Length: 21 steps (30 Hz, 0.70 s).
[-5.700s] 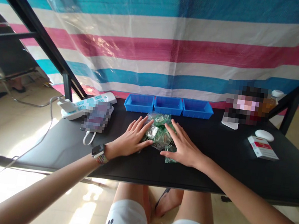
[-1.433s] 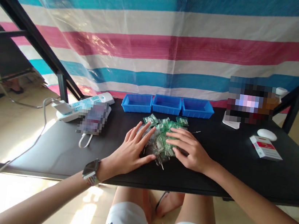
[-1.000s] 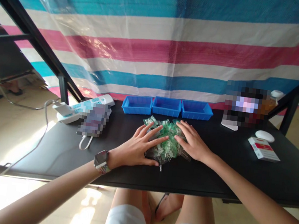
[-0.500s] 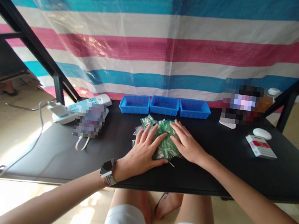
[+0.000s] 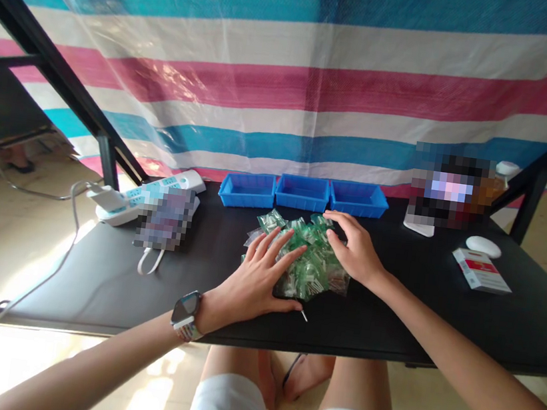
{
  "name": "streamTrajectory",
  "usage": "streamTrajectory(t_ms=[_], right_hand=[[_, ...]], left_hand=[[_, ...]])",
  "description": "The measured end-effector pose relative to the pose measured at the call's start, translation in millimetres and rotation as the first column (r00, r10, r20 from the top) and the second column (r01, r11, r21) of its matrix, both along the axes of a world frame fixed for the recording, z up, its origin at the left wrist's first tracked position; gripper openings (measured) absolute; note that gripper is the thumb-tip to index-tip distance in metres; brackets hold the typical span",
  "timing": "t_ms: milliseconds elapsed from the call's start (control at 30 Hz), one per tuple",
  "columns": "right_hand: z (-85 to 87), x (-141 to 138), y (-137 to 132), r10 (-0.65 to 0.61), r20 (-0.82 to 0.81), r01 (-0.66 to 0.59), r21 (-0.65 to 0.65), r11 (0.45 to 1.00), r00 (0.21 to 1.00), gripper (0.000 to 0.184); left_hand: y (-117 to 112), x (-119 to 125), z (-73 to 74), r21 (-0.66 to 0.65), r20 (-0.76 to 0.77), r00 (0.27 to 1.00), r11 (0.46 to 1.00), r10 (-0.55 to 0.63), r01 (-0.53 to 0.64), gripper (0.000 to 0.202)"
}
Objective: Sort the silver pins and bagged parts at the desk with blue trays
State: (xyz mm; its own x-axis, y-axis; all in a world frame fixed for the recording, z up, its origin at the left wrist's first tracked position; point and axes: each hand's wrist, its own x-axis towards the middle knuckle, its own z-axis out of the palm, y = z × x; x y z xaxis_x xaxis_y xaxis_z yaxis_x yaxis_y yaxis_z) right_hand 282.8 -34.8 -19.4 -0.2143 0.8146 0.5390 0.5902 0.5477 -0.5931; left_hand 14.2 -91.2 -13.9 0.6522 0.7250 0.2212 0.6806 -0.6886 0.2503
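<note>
A heap of small clear-and-green plastic packets (image 5: 312, 271) lies on the black table in front of me; some seem to contain small metallic pieces, too small to name. Over the heap's left side rests my left hand (image 5: 258, 277), palm down with fingers spread. Its thumb reaches toward a thin pale stick (image 5: 304, 316) at the near edge of the heap; whether they touch I cannot tell. My right hand (image 5: 355, 251) is at the heap's right side, fingers apart and slightly curved, fingertips by the far packets. Neither hand grips anything I can see.
Three blue bins, left (image 5: 248, 191), middle (image 5: 302, 193) and right (image 5: 359, 199), stand in a row behind the heap. A white power strip (image 5: 183, 181) with a cable lies left. At right are a cigarette-pack-like box (image 5: 481, 271), a white oval object (image 5: 484, 246) and a blurred screen.
My right hand has lifted back from the packets toward the far right, uncovering more of the heap. My left hand has shifted slightly left and nearer, and the thin stick has moved nearer to me.
</note>
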Motion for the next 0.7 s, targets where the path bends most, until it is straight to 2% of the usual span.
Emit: streamTrajectory(t_ms=[100,200,267,333,433,533,700], right_hand=[[6.2,1.0,21.5,-0.048,0.048,0.043,0.086,0.995,0.998,0.033],[6.3,3.1,46.6,-0.125,0.096,0.111,0.136,0.984,0.987,0.035],[3.4,2.7,60.2,-0.151,0.151,0.129,0.146,0.981,0.977,0.036],[-0.2,-0.1,69.0,-0.158,0.218,0.125,0.156,0.98,0.963,0.037],[-4.2,-6.4,74.6,-0.155,0.298,0.107,0.17,0.98,0.942,0.039],[-5.4,-10.8,77.1,-0.151,0.341,0.093,0.18,0.979,0.928,0.038],[-6.6,-11.8,83.4,-0.158,0.355,0.092,0.195,0.976,0.921,0.035]], left_hand=[[-1.0,-0.9,4.9,-0.009,0.02,1.0,1.0,-0.022,0.023,0.097],[3.5,-2.9,12.4,-0.004,0.096,0.995,1.0,-0.021,0.022,0.069],[12.5,-4.5,17.0,0.022,0.176,0.984,1.0,0.005,-0.009,0.051],[26.8,-6.1,19.9,0.051,0.238,0.97,0.996,0.053,-0.067,0.044],[56.1,-9.3,19.1,0.12,0.274,0.953,0.978,0.132,-0.17,0.04],[88.3,-14.4,13.3,0.171,0.229,0.95,0.952,0.214,-0.255,0.046],[129.9,-22.5,3.7,0.216,0.153,0.944,0.922,0.294,-0.322,0.051]])
